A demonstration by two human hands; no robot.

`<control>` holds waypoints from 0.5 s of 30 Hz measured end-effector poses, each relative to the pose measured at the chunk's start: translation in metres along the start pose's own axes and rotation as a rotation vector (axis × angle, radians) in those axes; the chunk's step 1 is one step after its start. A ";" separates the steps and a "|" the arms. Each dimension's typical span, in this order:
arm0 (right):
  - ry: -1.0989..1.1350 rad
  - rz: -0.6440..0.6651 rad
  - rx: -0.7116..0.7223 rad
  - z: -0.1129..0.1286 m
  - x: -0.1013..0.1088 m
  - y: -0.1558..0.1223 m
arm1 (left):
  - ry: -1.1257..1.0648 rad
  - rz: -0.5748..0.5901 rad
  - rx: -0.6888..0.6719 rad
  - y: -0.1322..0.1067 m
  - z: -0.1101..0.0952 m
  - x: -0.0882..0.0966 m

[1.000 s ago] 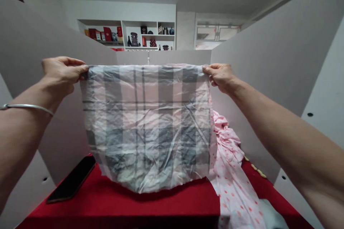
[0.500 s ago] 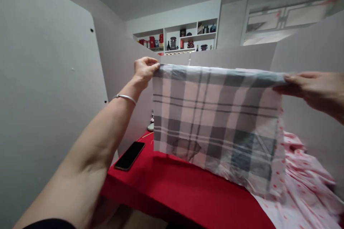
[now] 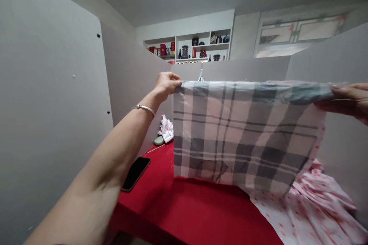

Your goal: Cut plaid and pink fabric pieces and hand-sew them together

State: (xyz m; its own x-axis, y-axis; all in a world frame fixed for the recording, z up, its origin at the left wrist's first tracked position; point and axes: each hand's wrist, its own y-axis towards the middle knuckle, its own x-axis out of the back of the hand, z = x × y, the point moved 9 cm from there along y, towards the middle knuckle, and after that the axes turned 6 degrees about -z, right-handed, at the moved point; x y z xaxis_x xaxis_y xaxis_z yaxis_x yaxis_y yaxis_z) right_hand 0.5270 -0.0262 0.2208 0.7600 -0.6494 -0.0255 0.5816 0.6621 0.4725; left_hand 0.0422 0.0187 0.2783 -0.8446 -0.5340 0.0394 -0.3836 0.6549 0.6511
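A grey, pink and white plaid cloth [image 3: 241,130] hangs stretched between my two hands above the red table. Parts of it look shiny, and a darker patch shows near its lower edge. My left hand [image 3: 168,84] pinches its top left corner between thumb and fingers. At the top right corner, my right hand [image 3: 349,99] grips the cloth, partly cut off by the frame's edge. Behind and below its right side lies pink fabric with red dots [image 3: 319,203], bunched up and partly hidden.
The red-covered table [image 3: 201,208] bears a black phone [image 3: 136,174] by my left forearm. Farther back are a greenish round object [image 3: 158,140] and a small bunch of pink-white fabric [image 3: 166,128]. Grey panels [image 3: 135,69] enclose the table; shelves [image 3: 201,44] stand beyond.
Both hands have moved right in view with the plaid cloth, which now looks wider and tauter. The bunched pink-white fabric at the back left has come into view.
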 end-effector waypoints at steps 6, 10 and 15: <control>0.105 0.079 -0.249 -0.050 -0.039 0.002 | -0.050 0.008 0.182 0.001 0.059 -0.011; 0.268 0.189 -0.287 -0.081 -0.101 0.008 | -0.093 -0.126 0.223 0.015 0.098 -0.008; 0.428 0.155 -0.185 -0.054 -0.147 0.034 | -0.193 -0.293 0.145 0.041 0.078 0.019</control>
State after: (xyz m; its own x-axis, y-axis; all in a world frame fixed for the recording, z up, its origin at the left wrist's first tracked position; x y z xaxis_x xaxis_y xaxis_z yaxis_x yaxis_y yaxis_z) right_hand 0.4508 0.1120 0.1932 0.8699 -0.3521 -0.3453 0.4649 0.8192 0.3358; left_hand -0.0188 0.0767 0.2466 -0.7408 -0.6083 -0.2849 -0.6565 0.5660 0.4987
